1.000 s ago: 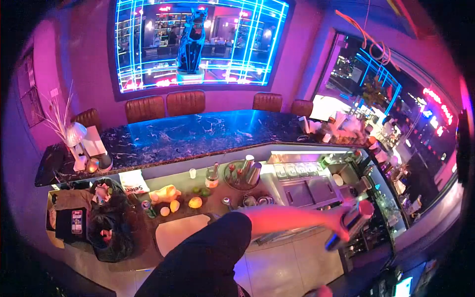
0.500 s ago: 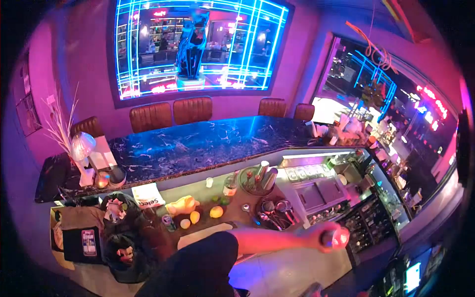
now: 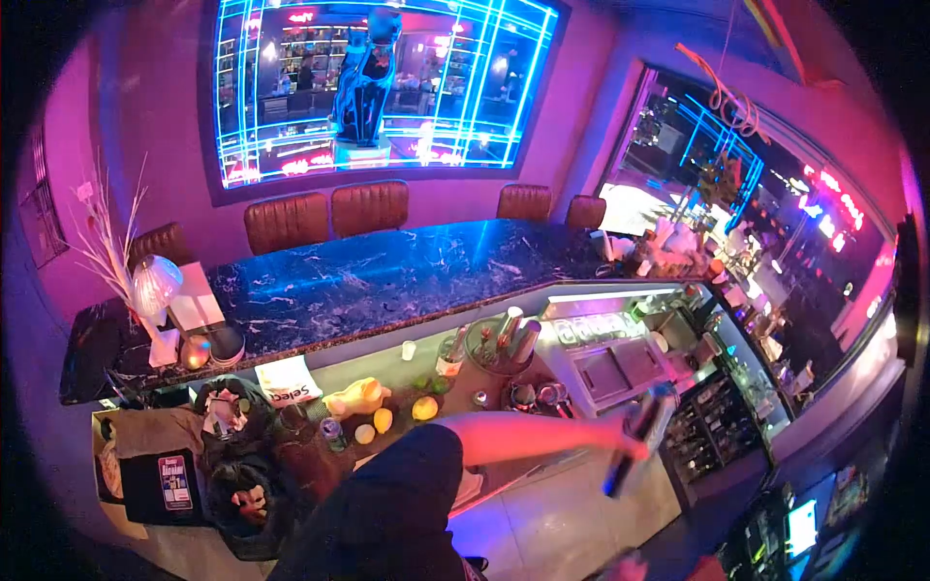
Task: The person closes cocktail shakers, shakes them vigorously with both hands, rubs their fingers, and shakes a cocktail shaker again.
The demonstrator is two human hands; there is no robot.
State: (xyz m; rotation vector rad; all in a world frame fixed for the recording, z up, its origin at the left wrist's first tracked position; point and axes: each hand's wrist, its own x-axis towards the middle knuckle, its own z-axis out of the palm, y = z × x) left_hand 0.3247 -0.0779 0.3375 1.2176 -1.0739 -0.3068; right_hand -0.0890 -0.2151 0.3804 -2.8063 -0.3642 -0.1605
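Note:
My left hand (image 3: 631, 444) is closed around a shiny metal cylinder that looks like a cocktail shaker (image 3: 653, 414). The shaker is tilted, its upper end leaning right, and is held in the air over the floor, beyond the counter's near edge. My left arm, in a dark sleeve, stretches across the view and hides part of the counter. At the bottom edge, a blurred bit of my right hand (image 3: 628, 565) shows; its fingers cannot be made out. Left of the held shaker, bar tools (image 3: 535, 395) lie on the counter, and a round tray (image 3: 475, 344) carries metal tins.
Lemons (image 3: 424, 409), a can (image 3: 331, 432), a clear bottle (image 3: 450, 353) and a yellow cloth-like thing (image 3: 356, 398) are on the work counter. Black bags (image 3: 247, 504) stand at left. A steel sink unit (image 3: 620, 371) and bottle racks (image 3: 717, 426) are at right, below a marble bar (image 3: 387, 276).
The shaker has turned from end-on to side-on and tilted in my left hand, which has moved slightly up. More of my right hand shows at the bottom. The view has shifted slightly.

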